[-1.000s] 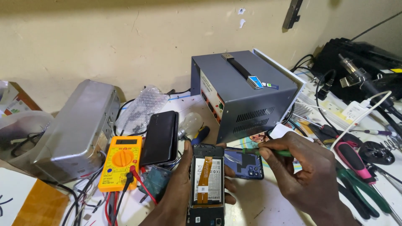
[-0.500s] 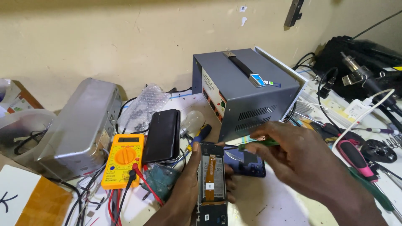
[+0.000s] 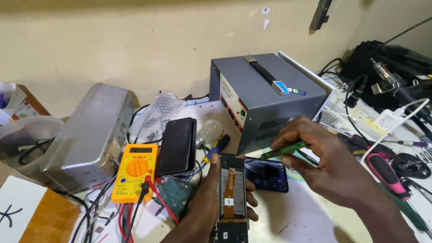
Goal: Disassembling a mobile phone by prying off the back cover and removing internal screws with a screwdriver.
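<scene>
Two hands work over one opened phone [image 3: 232,189] on the cluttered bench. The left hand [image 3: 204,202] is wrapped around it from the side, thumb along its left edge and fingers curled around its right edge, so the phone sits clamped upright in that grasp with its orange flex cable facing up. The right hand [image 3: 324,157] pinches a green-handled screwdriver [image 3: 283,150], its tip reaching toward the phone's top right corner; whether it touches yet I cannot tell.

What worries me is a slip: the tip could skate off and gouge the flex cable or the board, since the phone is held in the hand, not braced flat. A dark blue back cover [image 3: 267,175] lies just beside the phone, under the tool. A yellow multimeter [image 3: 135,177] with trailing red and black leads and a black phone [image 3: 177,146] crowd the left; the grey power supply [image 3: 265,99] stands behind.
</scene>
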